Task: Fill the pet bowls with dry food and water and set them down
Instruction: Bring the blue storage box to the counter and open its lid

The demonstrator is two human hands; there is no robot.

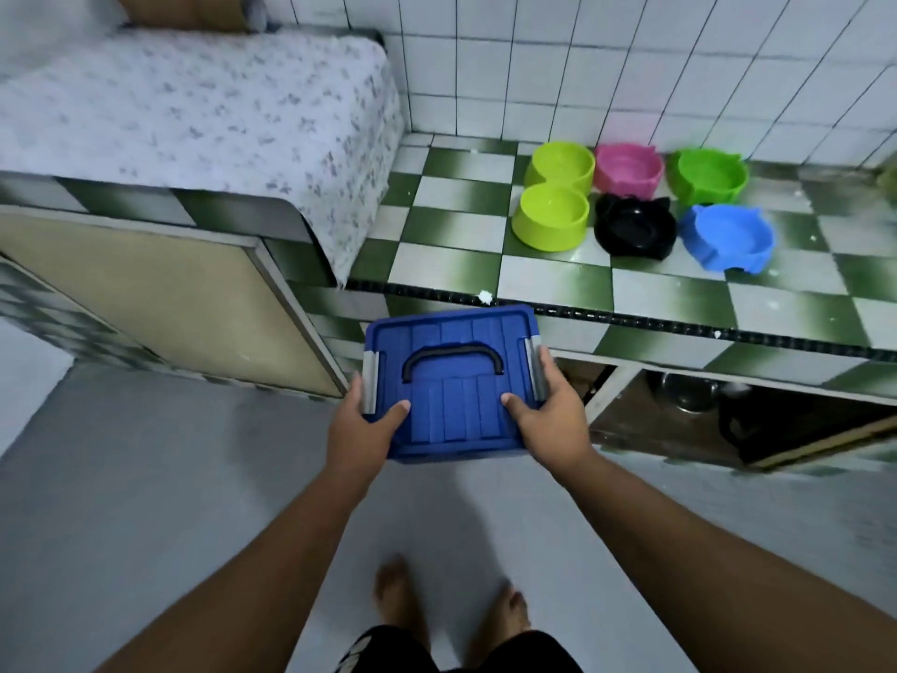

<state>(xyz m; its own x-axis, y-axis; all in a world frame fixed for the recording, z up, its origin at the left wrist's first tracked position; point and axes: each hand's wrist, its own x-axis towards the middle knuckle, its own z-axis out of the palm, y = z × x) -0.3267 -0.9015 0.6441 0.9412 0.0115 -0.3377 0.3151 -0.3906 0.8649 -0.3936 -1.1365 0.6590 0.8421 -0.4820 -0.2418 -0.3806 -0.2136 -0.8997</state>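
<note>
I carry a blue lidded box (454,381) with a black handle and grey side clips in front of me, just below the counter's edge. My left hand (361,429) grips its left side, thumb on the lid. My right hand (551,420) grips its right side the same way. On the tiled counter (451,235) stand the pet bowls: a lime double bowl (556,201), a pink bowl (628,170), a green bowl (706,177), a black bowl (635,225) and a blue bowl (728,238). All bowls look empty.
A cloth-covered raised slab (194,114) fills the left, with a beige panel (160,293) below it. Under the counter an open cavity (728,410) holds dark pots. White wall tiles rise behind the bowls. My bare feet (451,604) stand on grey floor.
</note>
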